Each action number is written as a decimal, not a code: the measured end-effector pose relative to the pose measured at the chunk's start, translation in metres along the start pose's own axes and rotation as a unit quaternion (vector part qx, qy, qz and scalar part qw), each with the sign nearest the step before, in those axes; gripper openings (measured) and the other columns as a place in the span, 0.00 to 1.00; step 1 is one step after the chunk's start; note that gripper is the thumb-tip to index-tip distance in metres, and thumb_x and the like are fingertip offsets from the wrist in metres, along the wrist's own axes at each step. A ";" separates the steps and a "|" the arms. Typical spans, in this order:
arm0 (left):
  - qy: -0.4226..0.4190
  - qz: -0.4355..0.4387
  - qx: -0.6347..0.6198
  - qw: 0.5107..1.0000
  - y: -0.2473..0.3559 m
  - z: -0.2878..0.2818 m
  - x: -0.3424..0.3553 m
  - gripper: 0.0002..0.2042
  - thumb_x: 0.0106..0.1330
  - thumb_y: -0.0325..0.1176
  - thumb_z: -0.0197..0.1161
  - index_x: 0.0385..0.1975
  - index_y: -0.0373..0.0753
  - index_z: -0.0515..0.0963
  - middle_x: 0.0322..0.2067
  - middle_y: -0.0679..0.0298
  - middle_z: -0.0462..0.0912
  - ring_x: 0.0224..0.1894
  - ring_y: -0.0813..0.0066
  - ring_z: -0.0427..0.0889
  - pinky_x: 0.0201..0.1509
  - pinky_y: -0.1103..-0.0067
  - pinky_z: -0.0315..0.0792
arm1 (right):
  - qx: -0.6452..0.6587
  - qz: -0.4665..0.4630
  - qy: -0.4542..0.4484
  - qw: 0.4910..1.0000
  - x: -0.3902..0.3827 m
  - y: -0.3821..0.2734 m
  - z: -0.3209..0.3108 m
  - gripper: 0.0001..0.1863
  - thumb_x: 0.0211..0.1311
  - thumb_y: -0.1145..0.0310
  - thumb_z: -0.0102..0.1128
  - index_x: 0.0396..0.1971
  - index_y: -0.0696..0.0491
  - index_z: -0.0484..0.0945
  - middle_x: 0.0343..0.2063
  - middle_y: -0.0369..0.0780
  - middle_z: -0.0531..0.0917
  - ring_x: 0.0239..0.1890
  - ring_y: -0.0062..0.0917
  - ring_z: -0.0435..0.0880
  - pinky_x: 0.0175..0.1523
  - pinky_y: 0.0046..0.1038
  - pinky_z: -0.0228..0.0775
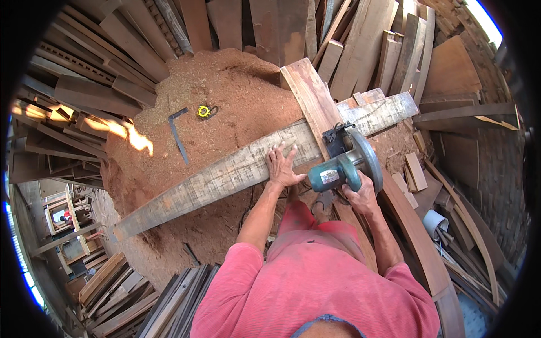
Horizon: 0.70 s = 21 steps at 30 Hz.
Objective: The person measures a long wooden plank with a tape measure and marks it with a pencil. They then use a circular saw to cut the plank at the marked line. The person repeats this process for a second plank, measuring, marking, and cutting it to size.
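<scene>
With saw (349, 160) gripped in right hand (362, 196), fingers curled, plank (242, 166) is best pressed steady by splayed fingers of left hand (283, 169), clear of saw.

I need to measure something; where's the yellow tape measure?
In the head view, the yellow tape measure lies upper left on the sawdust, just right of the dark square.

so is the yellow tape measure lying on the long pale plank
No, the tape measure lies on the sawdust, apart from the plank.
</scene>
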<state>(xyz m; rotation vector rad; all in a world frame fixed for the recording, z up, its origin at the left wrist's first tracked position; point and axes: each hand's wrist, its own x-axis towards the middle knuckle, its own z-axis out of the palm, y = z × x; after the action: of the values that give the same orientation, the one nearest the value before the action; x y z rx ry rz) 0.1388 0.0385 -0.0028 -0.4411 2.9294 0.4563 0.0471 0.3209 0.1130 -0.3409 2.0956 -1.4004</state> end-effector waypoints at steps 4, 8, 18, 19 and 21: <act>-0.007 -0.004 -0.001 1.000 0.001 0.001 0.000 0.55 0.36 0.60 0.81 0.71 0.52 0.67 0.69 0.49 0.56 0.73 0.38 0.50 0.77 0.45 0.44 | -0.012 0.001 -0.007 1.000 0.004 0.001 0.001 0.15 0.54 0.75 0.64 0.43 0.60 0.80 0.32 0.47 0.84 0.37 0.37 0.85 0.48 0.35 0.76; -0.022 -0.012 -0.002 1.000 0.002 -0.001 0.001 0.54 0.37 0.60 0.81 0.71 0.53 0.66 0.70 0.49 0.56 0.73 0.37 0.50 0.77 0.45 0.44 | 0.001 -0.007 0.003 1.000 0.010 -0.006 0.003 0.15 0.53 0.76 0.65 0.42 0.60 0.80 0.32 0.47 0.84 0.36 0.36 0.85 0.47 0.36 0.76; -0.041 -0.024 -0.004 0.999 0.002 -0.001 0.001 0.56 0.38 0.62 0.80 0.73 0.54 0.65 0.72 0.47 0.55 0.74 0.37 0.48 0.78 0.46 0.43 | -0.003 -0.003 -0.005 1.000 0.022 -0.011 0.005 0.11 0.53 0.75 0.64 0.38 0.60 0.79 0.28 0.43 0.81 0.32 0.30 0.81 0.44 0.33 0.75; -0.041 -0.023 -0.002 0.999 0.001 -0.001 0.001 0.56 0.38 0.62 0.80 0.73 0.54 0.65 0.72 0.47 0.55 0.74 0.37 0.48 0.78 0.46 0.43 | -0.005 -0.001 -0.006 1.000 0.023 -0.011 0.005 0.11 0.53 0.75 0.63 0.38 0.60 0.79 0.29 0.43 0.81 0.32 0.30 0.81 0.44 0.33 0.75; -0.046 -0.024 0.002 0.999 0.002 -0.002 0.001 0.56 0.38 0.62 0.80 0.73 0.54 0.65 0.72 0.47 0.55 0.74 0.37 0.48 0.78 0.46 0.43 | -0.007 0.004 -0.008 1.000 0.025 -0.012 0.005 0.12 0.53 0.75 0.63 0.39 0.60 0.80 0.29 0.43 0.81 0.33 0.31 0.81 0.44 0.33 0.75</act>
<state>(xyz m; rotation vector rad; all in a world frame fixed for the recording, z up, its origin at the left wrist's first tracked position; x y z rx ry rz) 0.1370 0.0390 -0.0002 -0.4745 2.8249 0.4522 0.0294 0.2995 0.1142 -0.3478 2.0932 -1.3755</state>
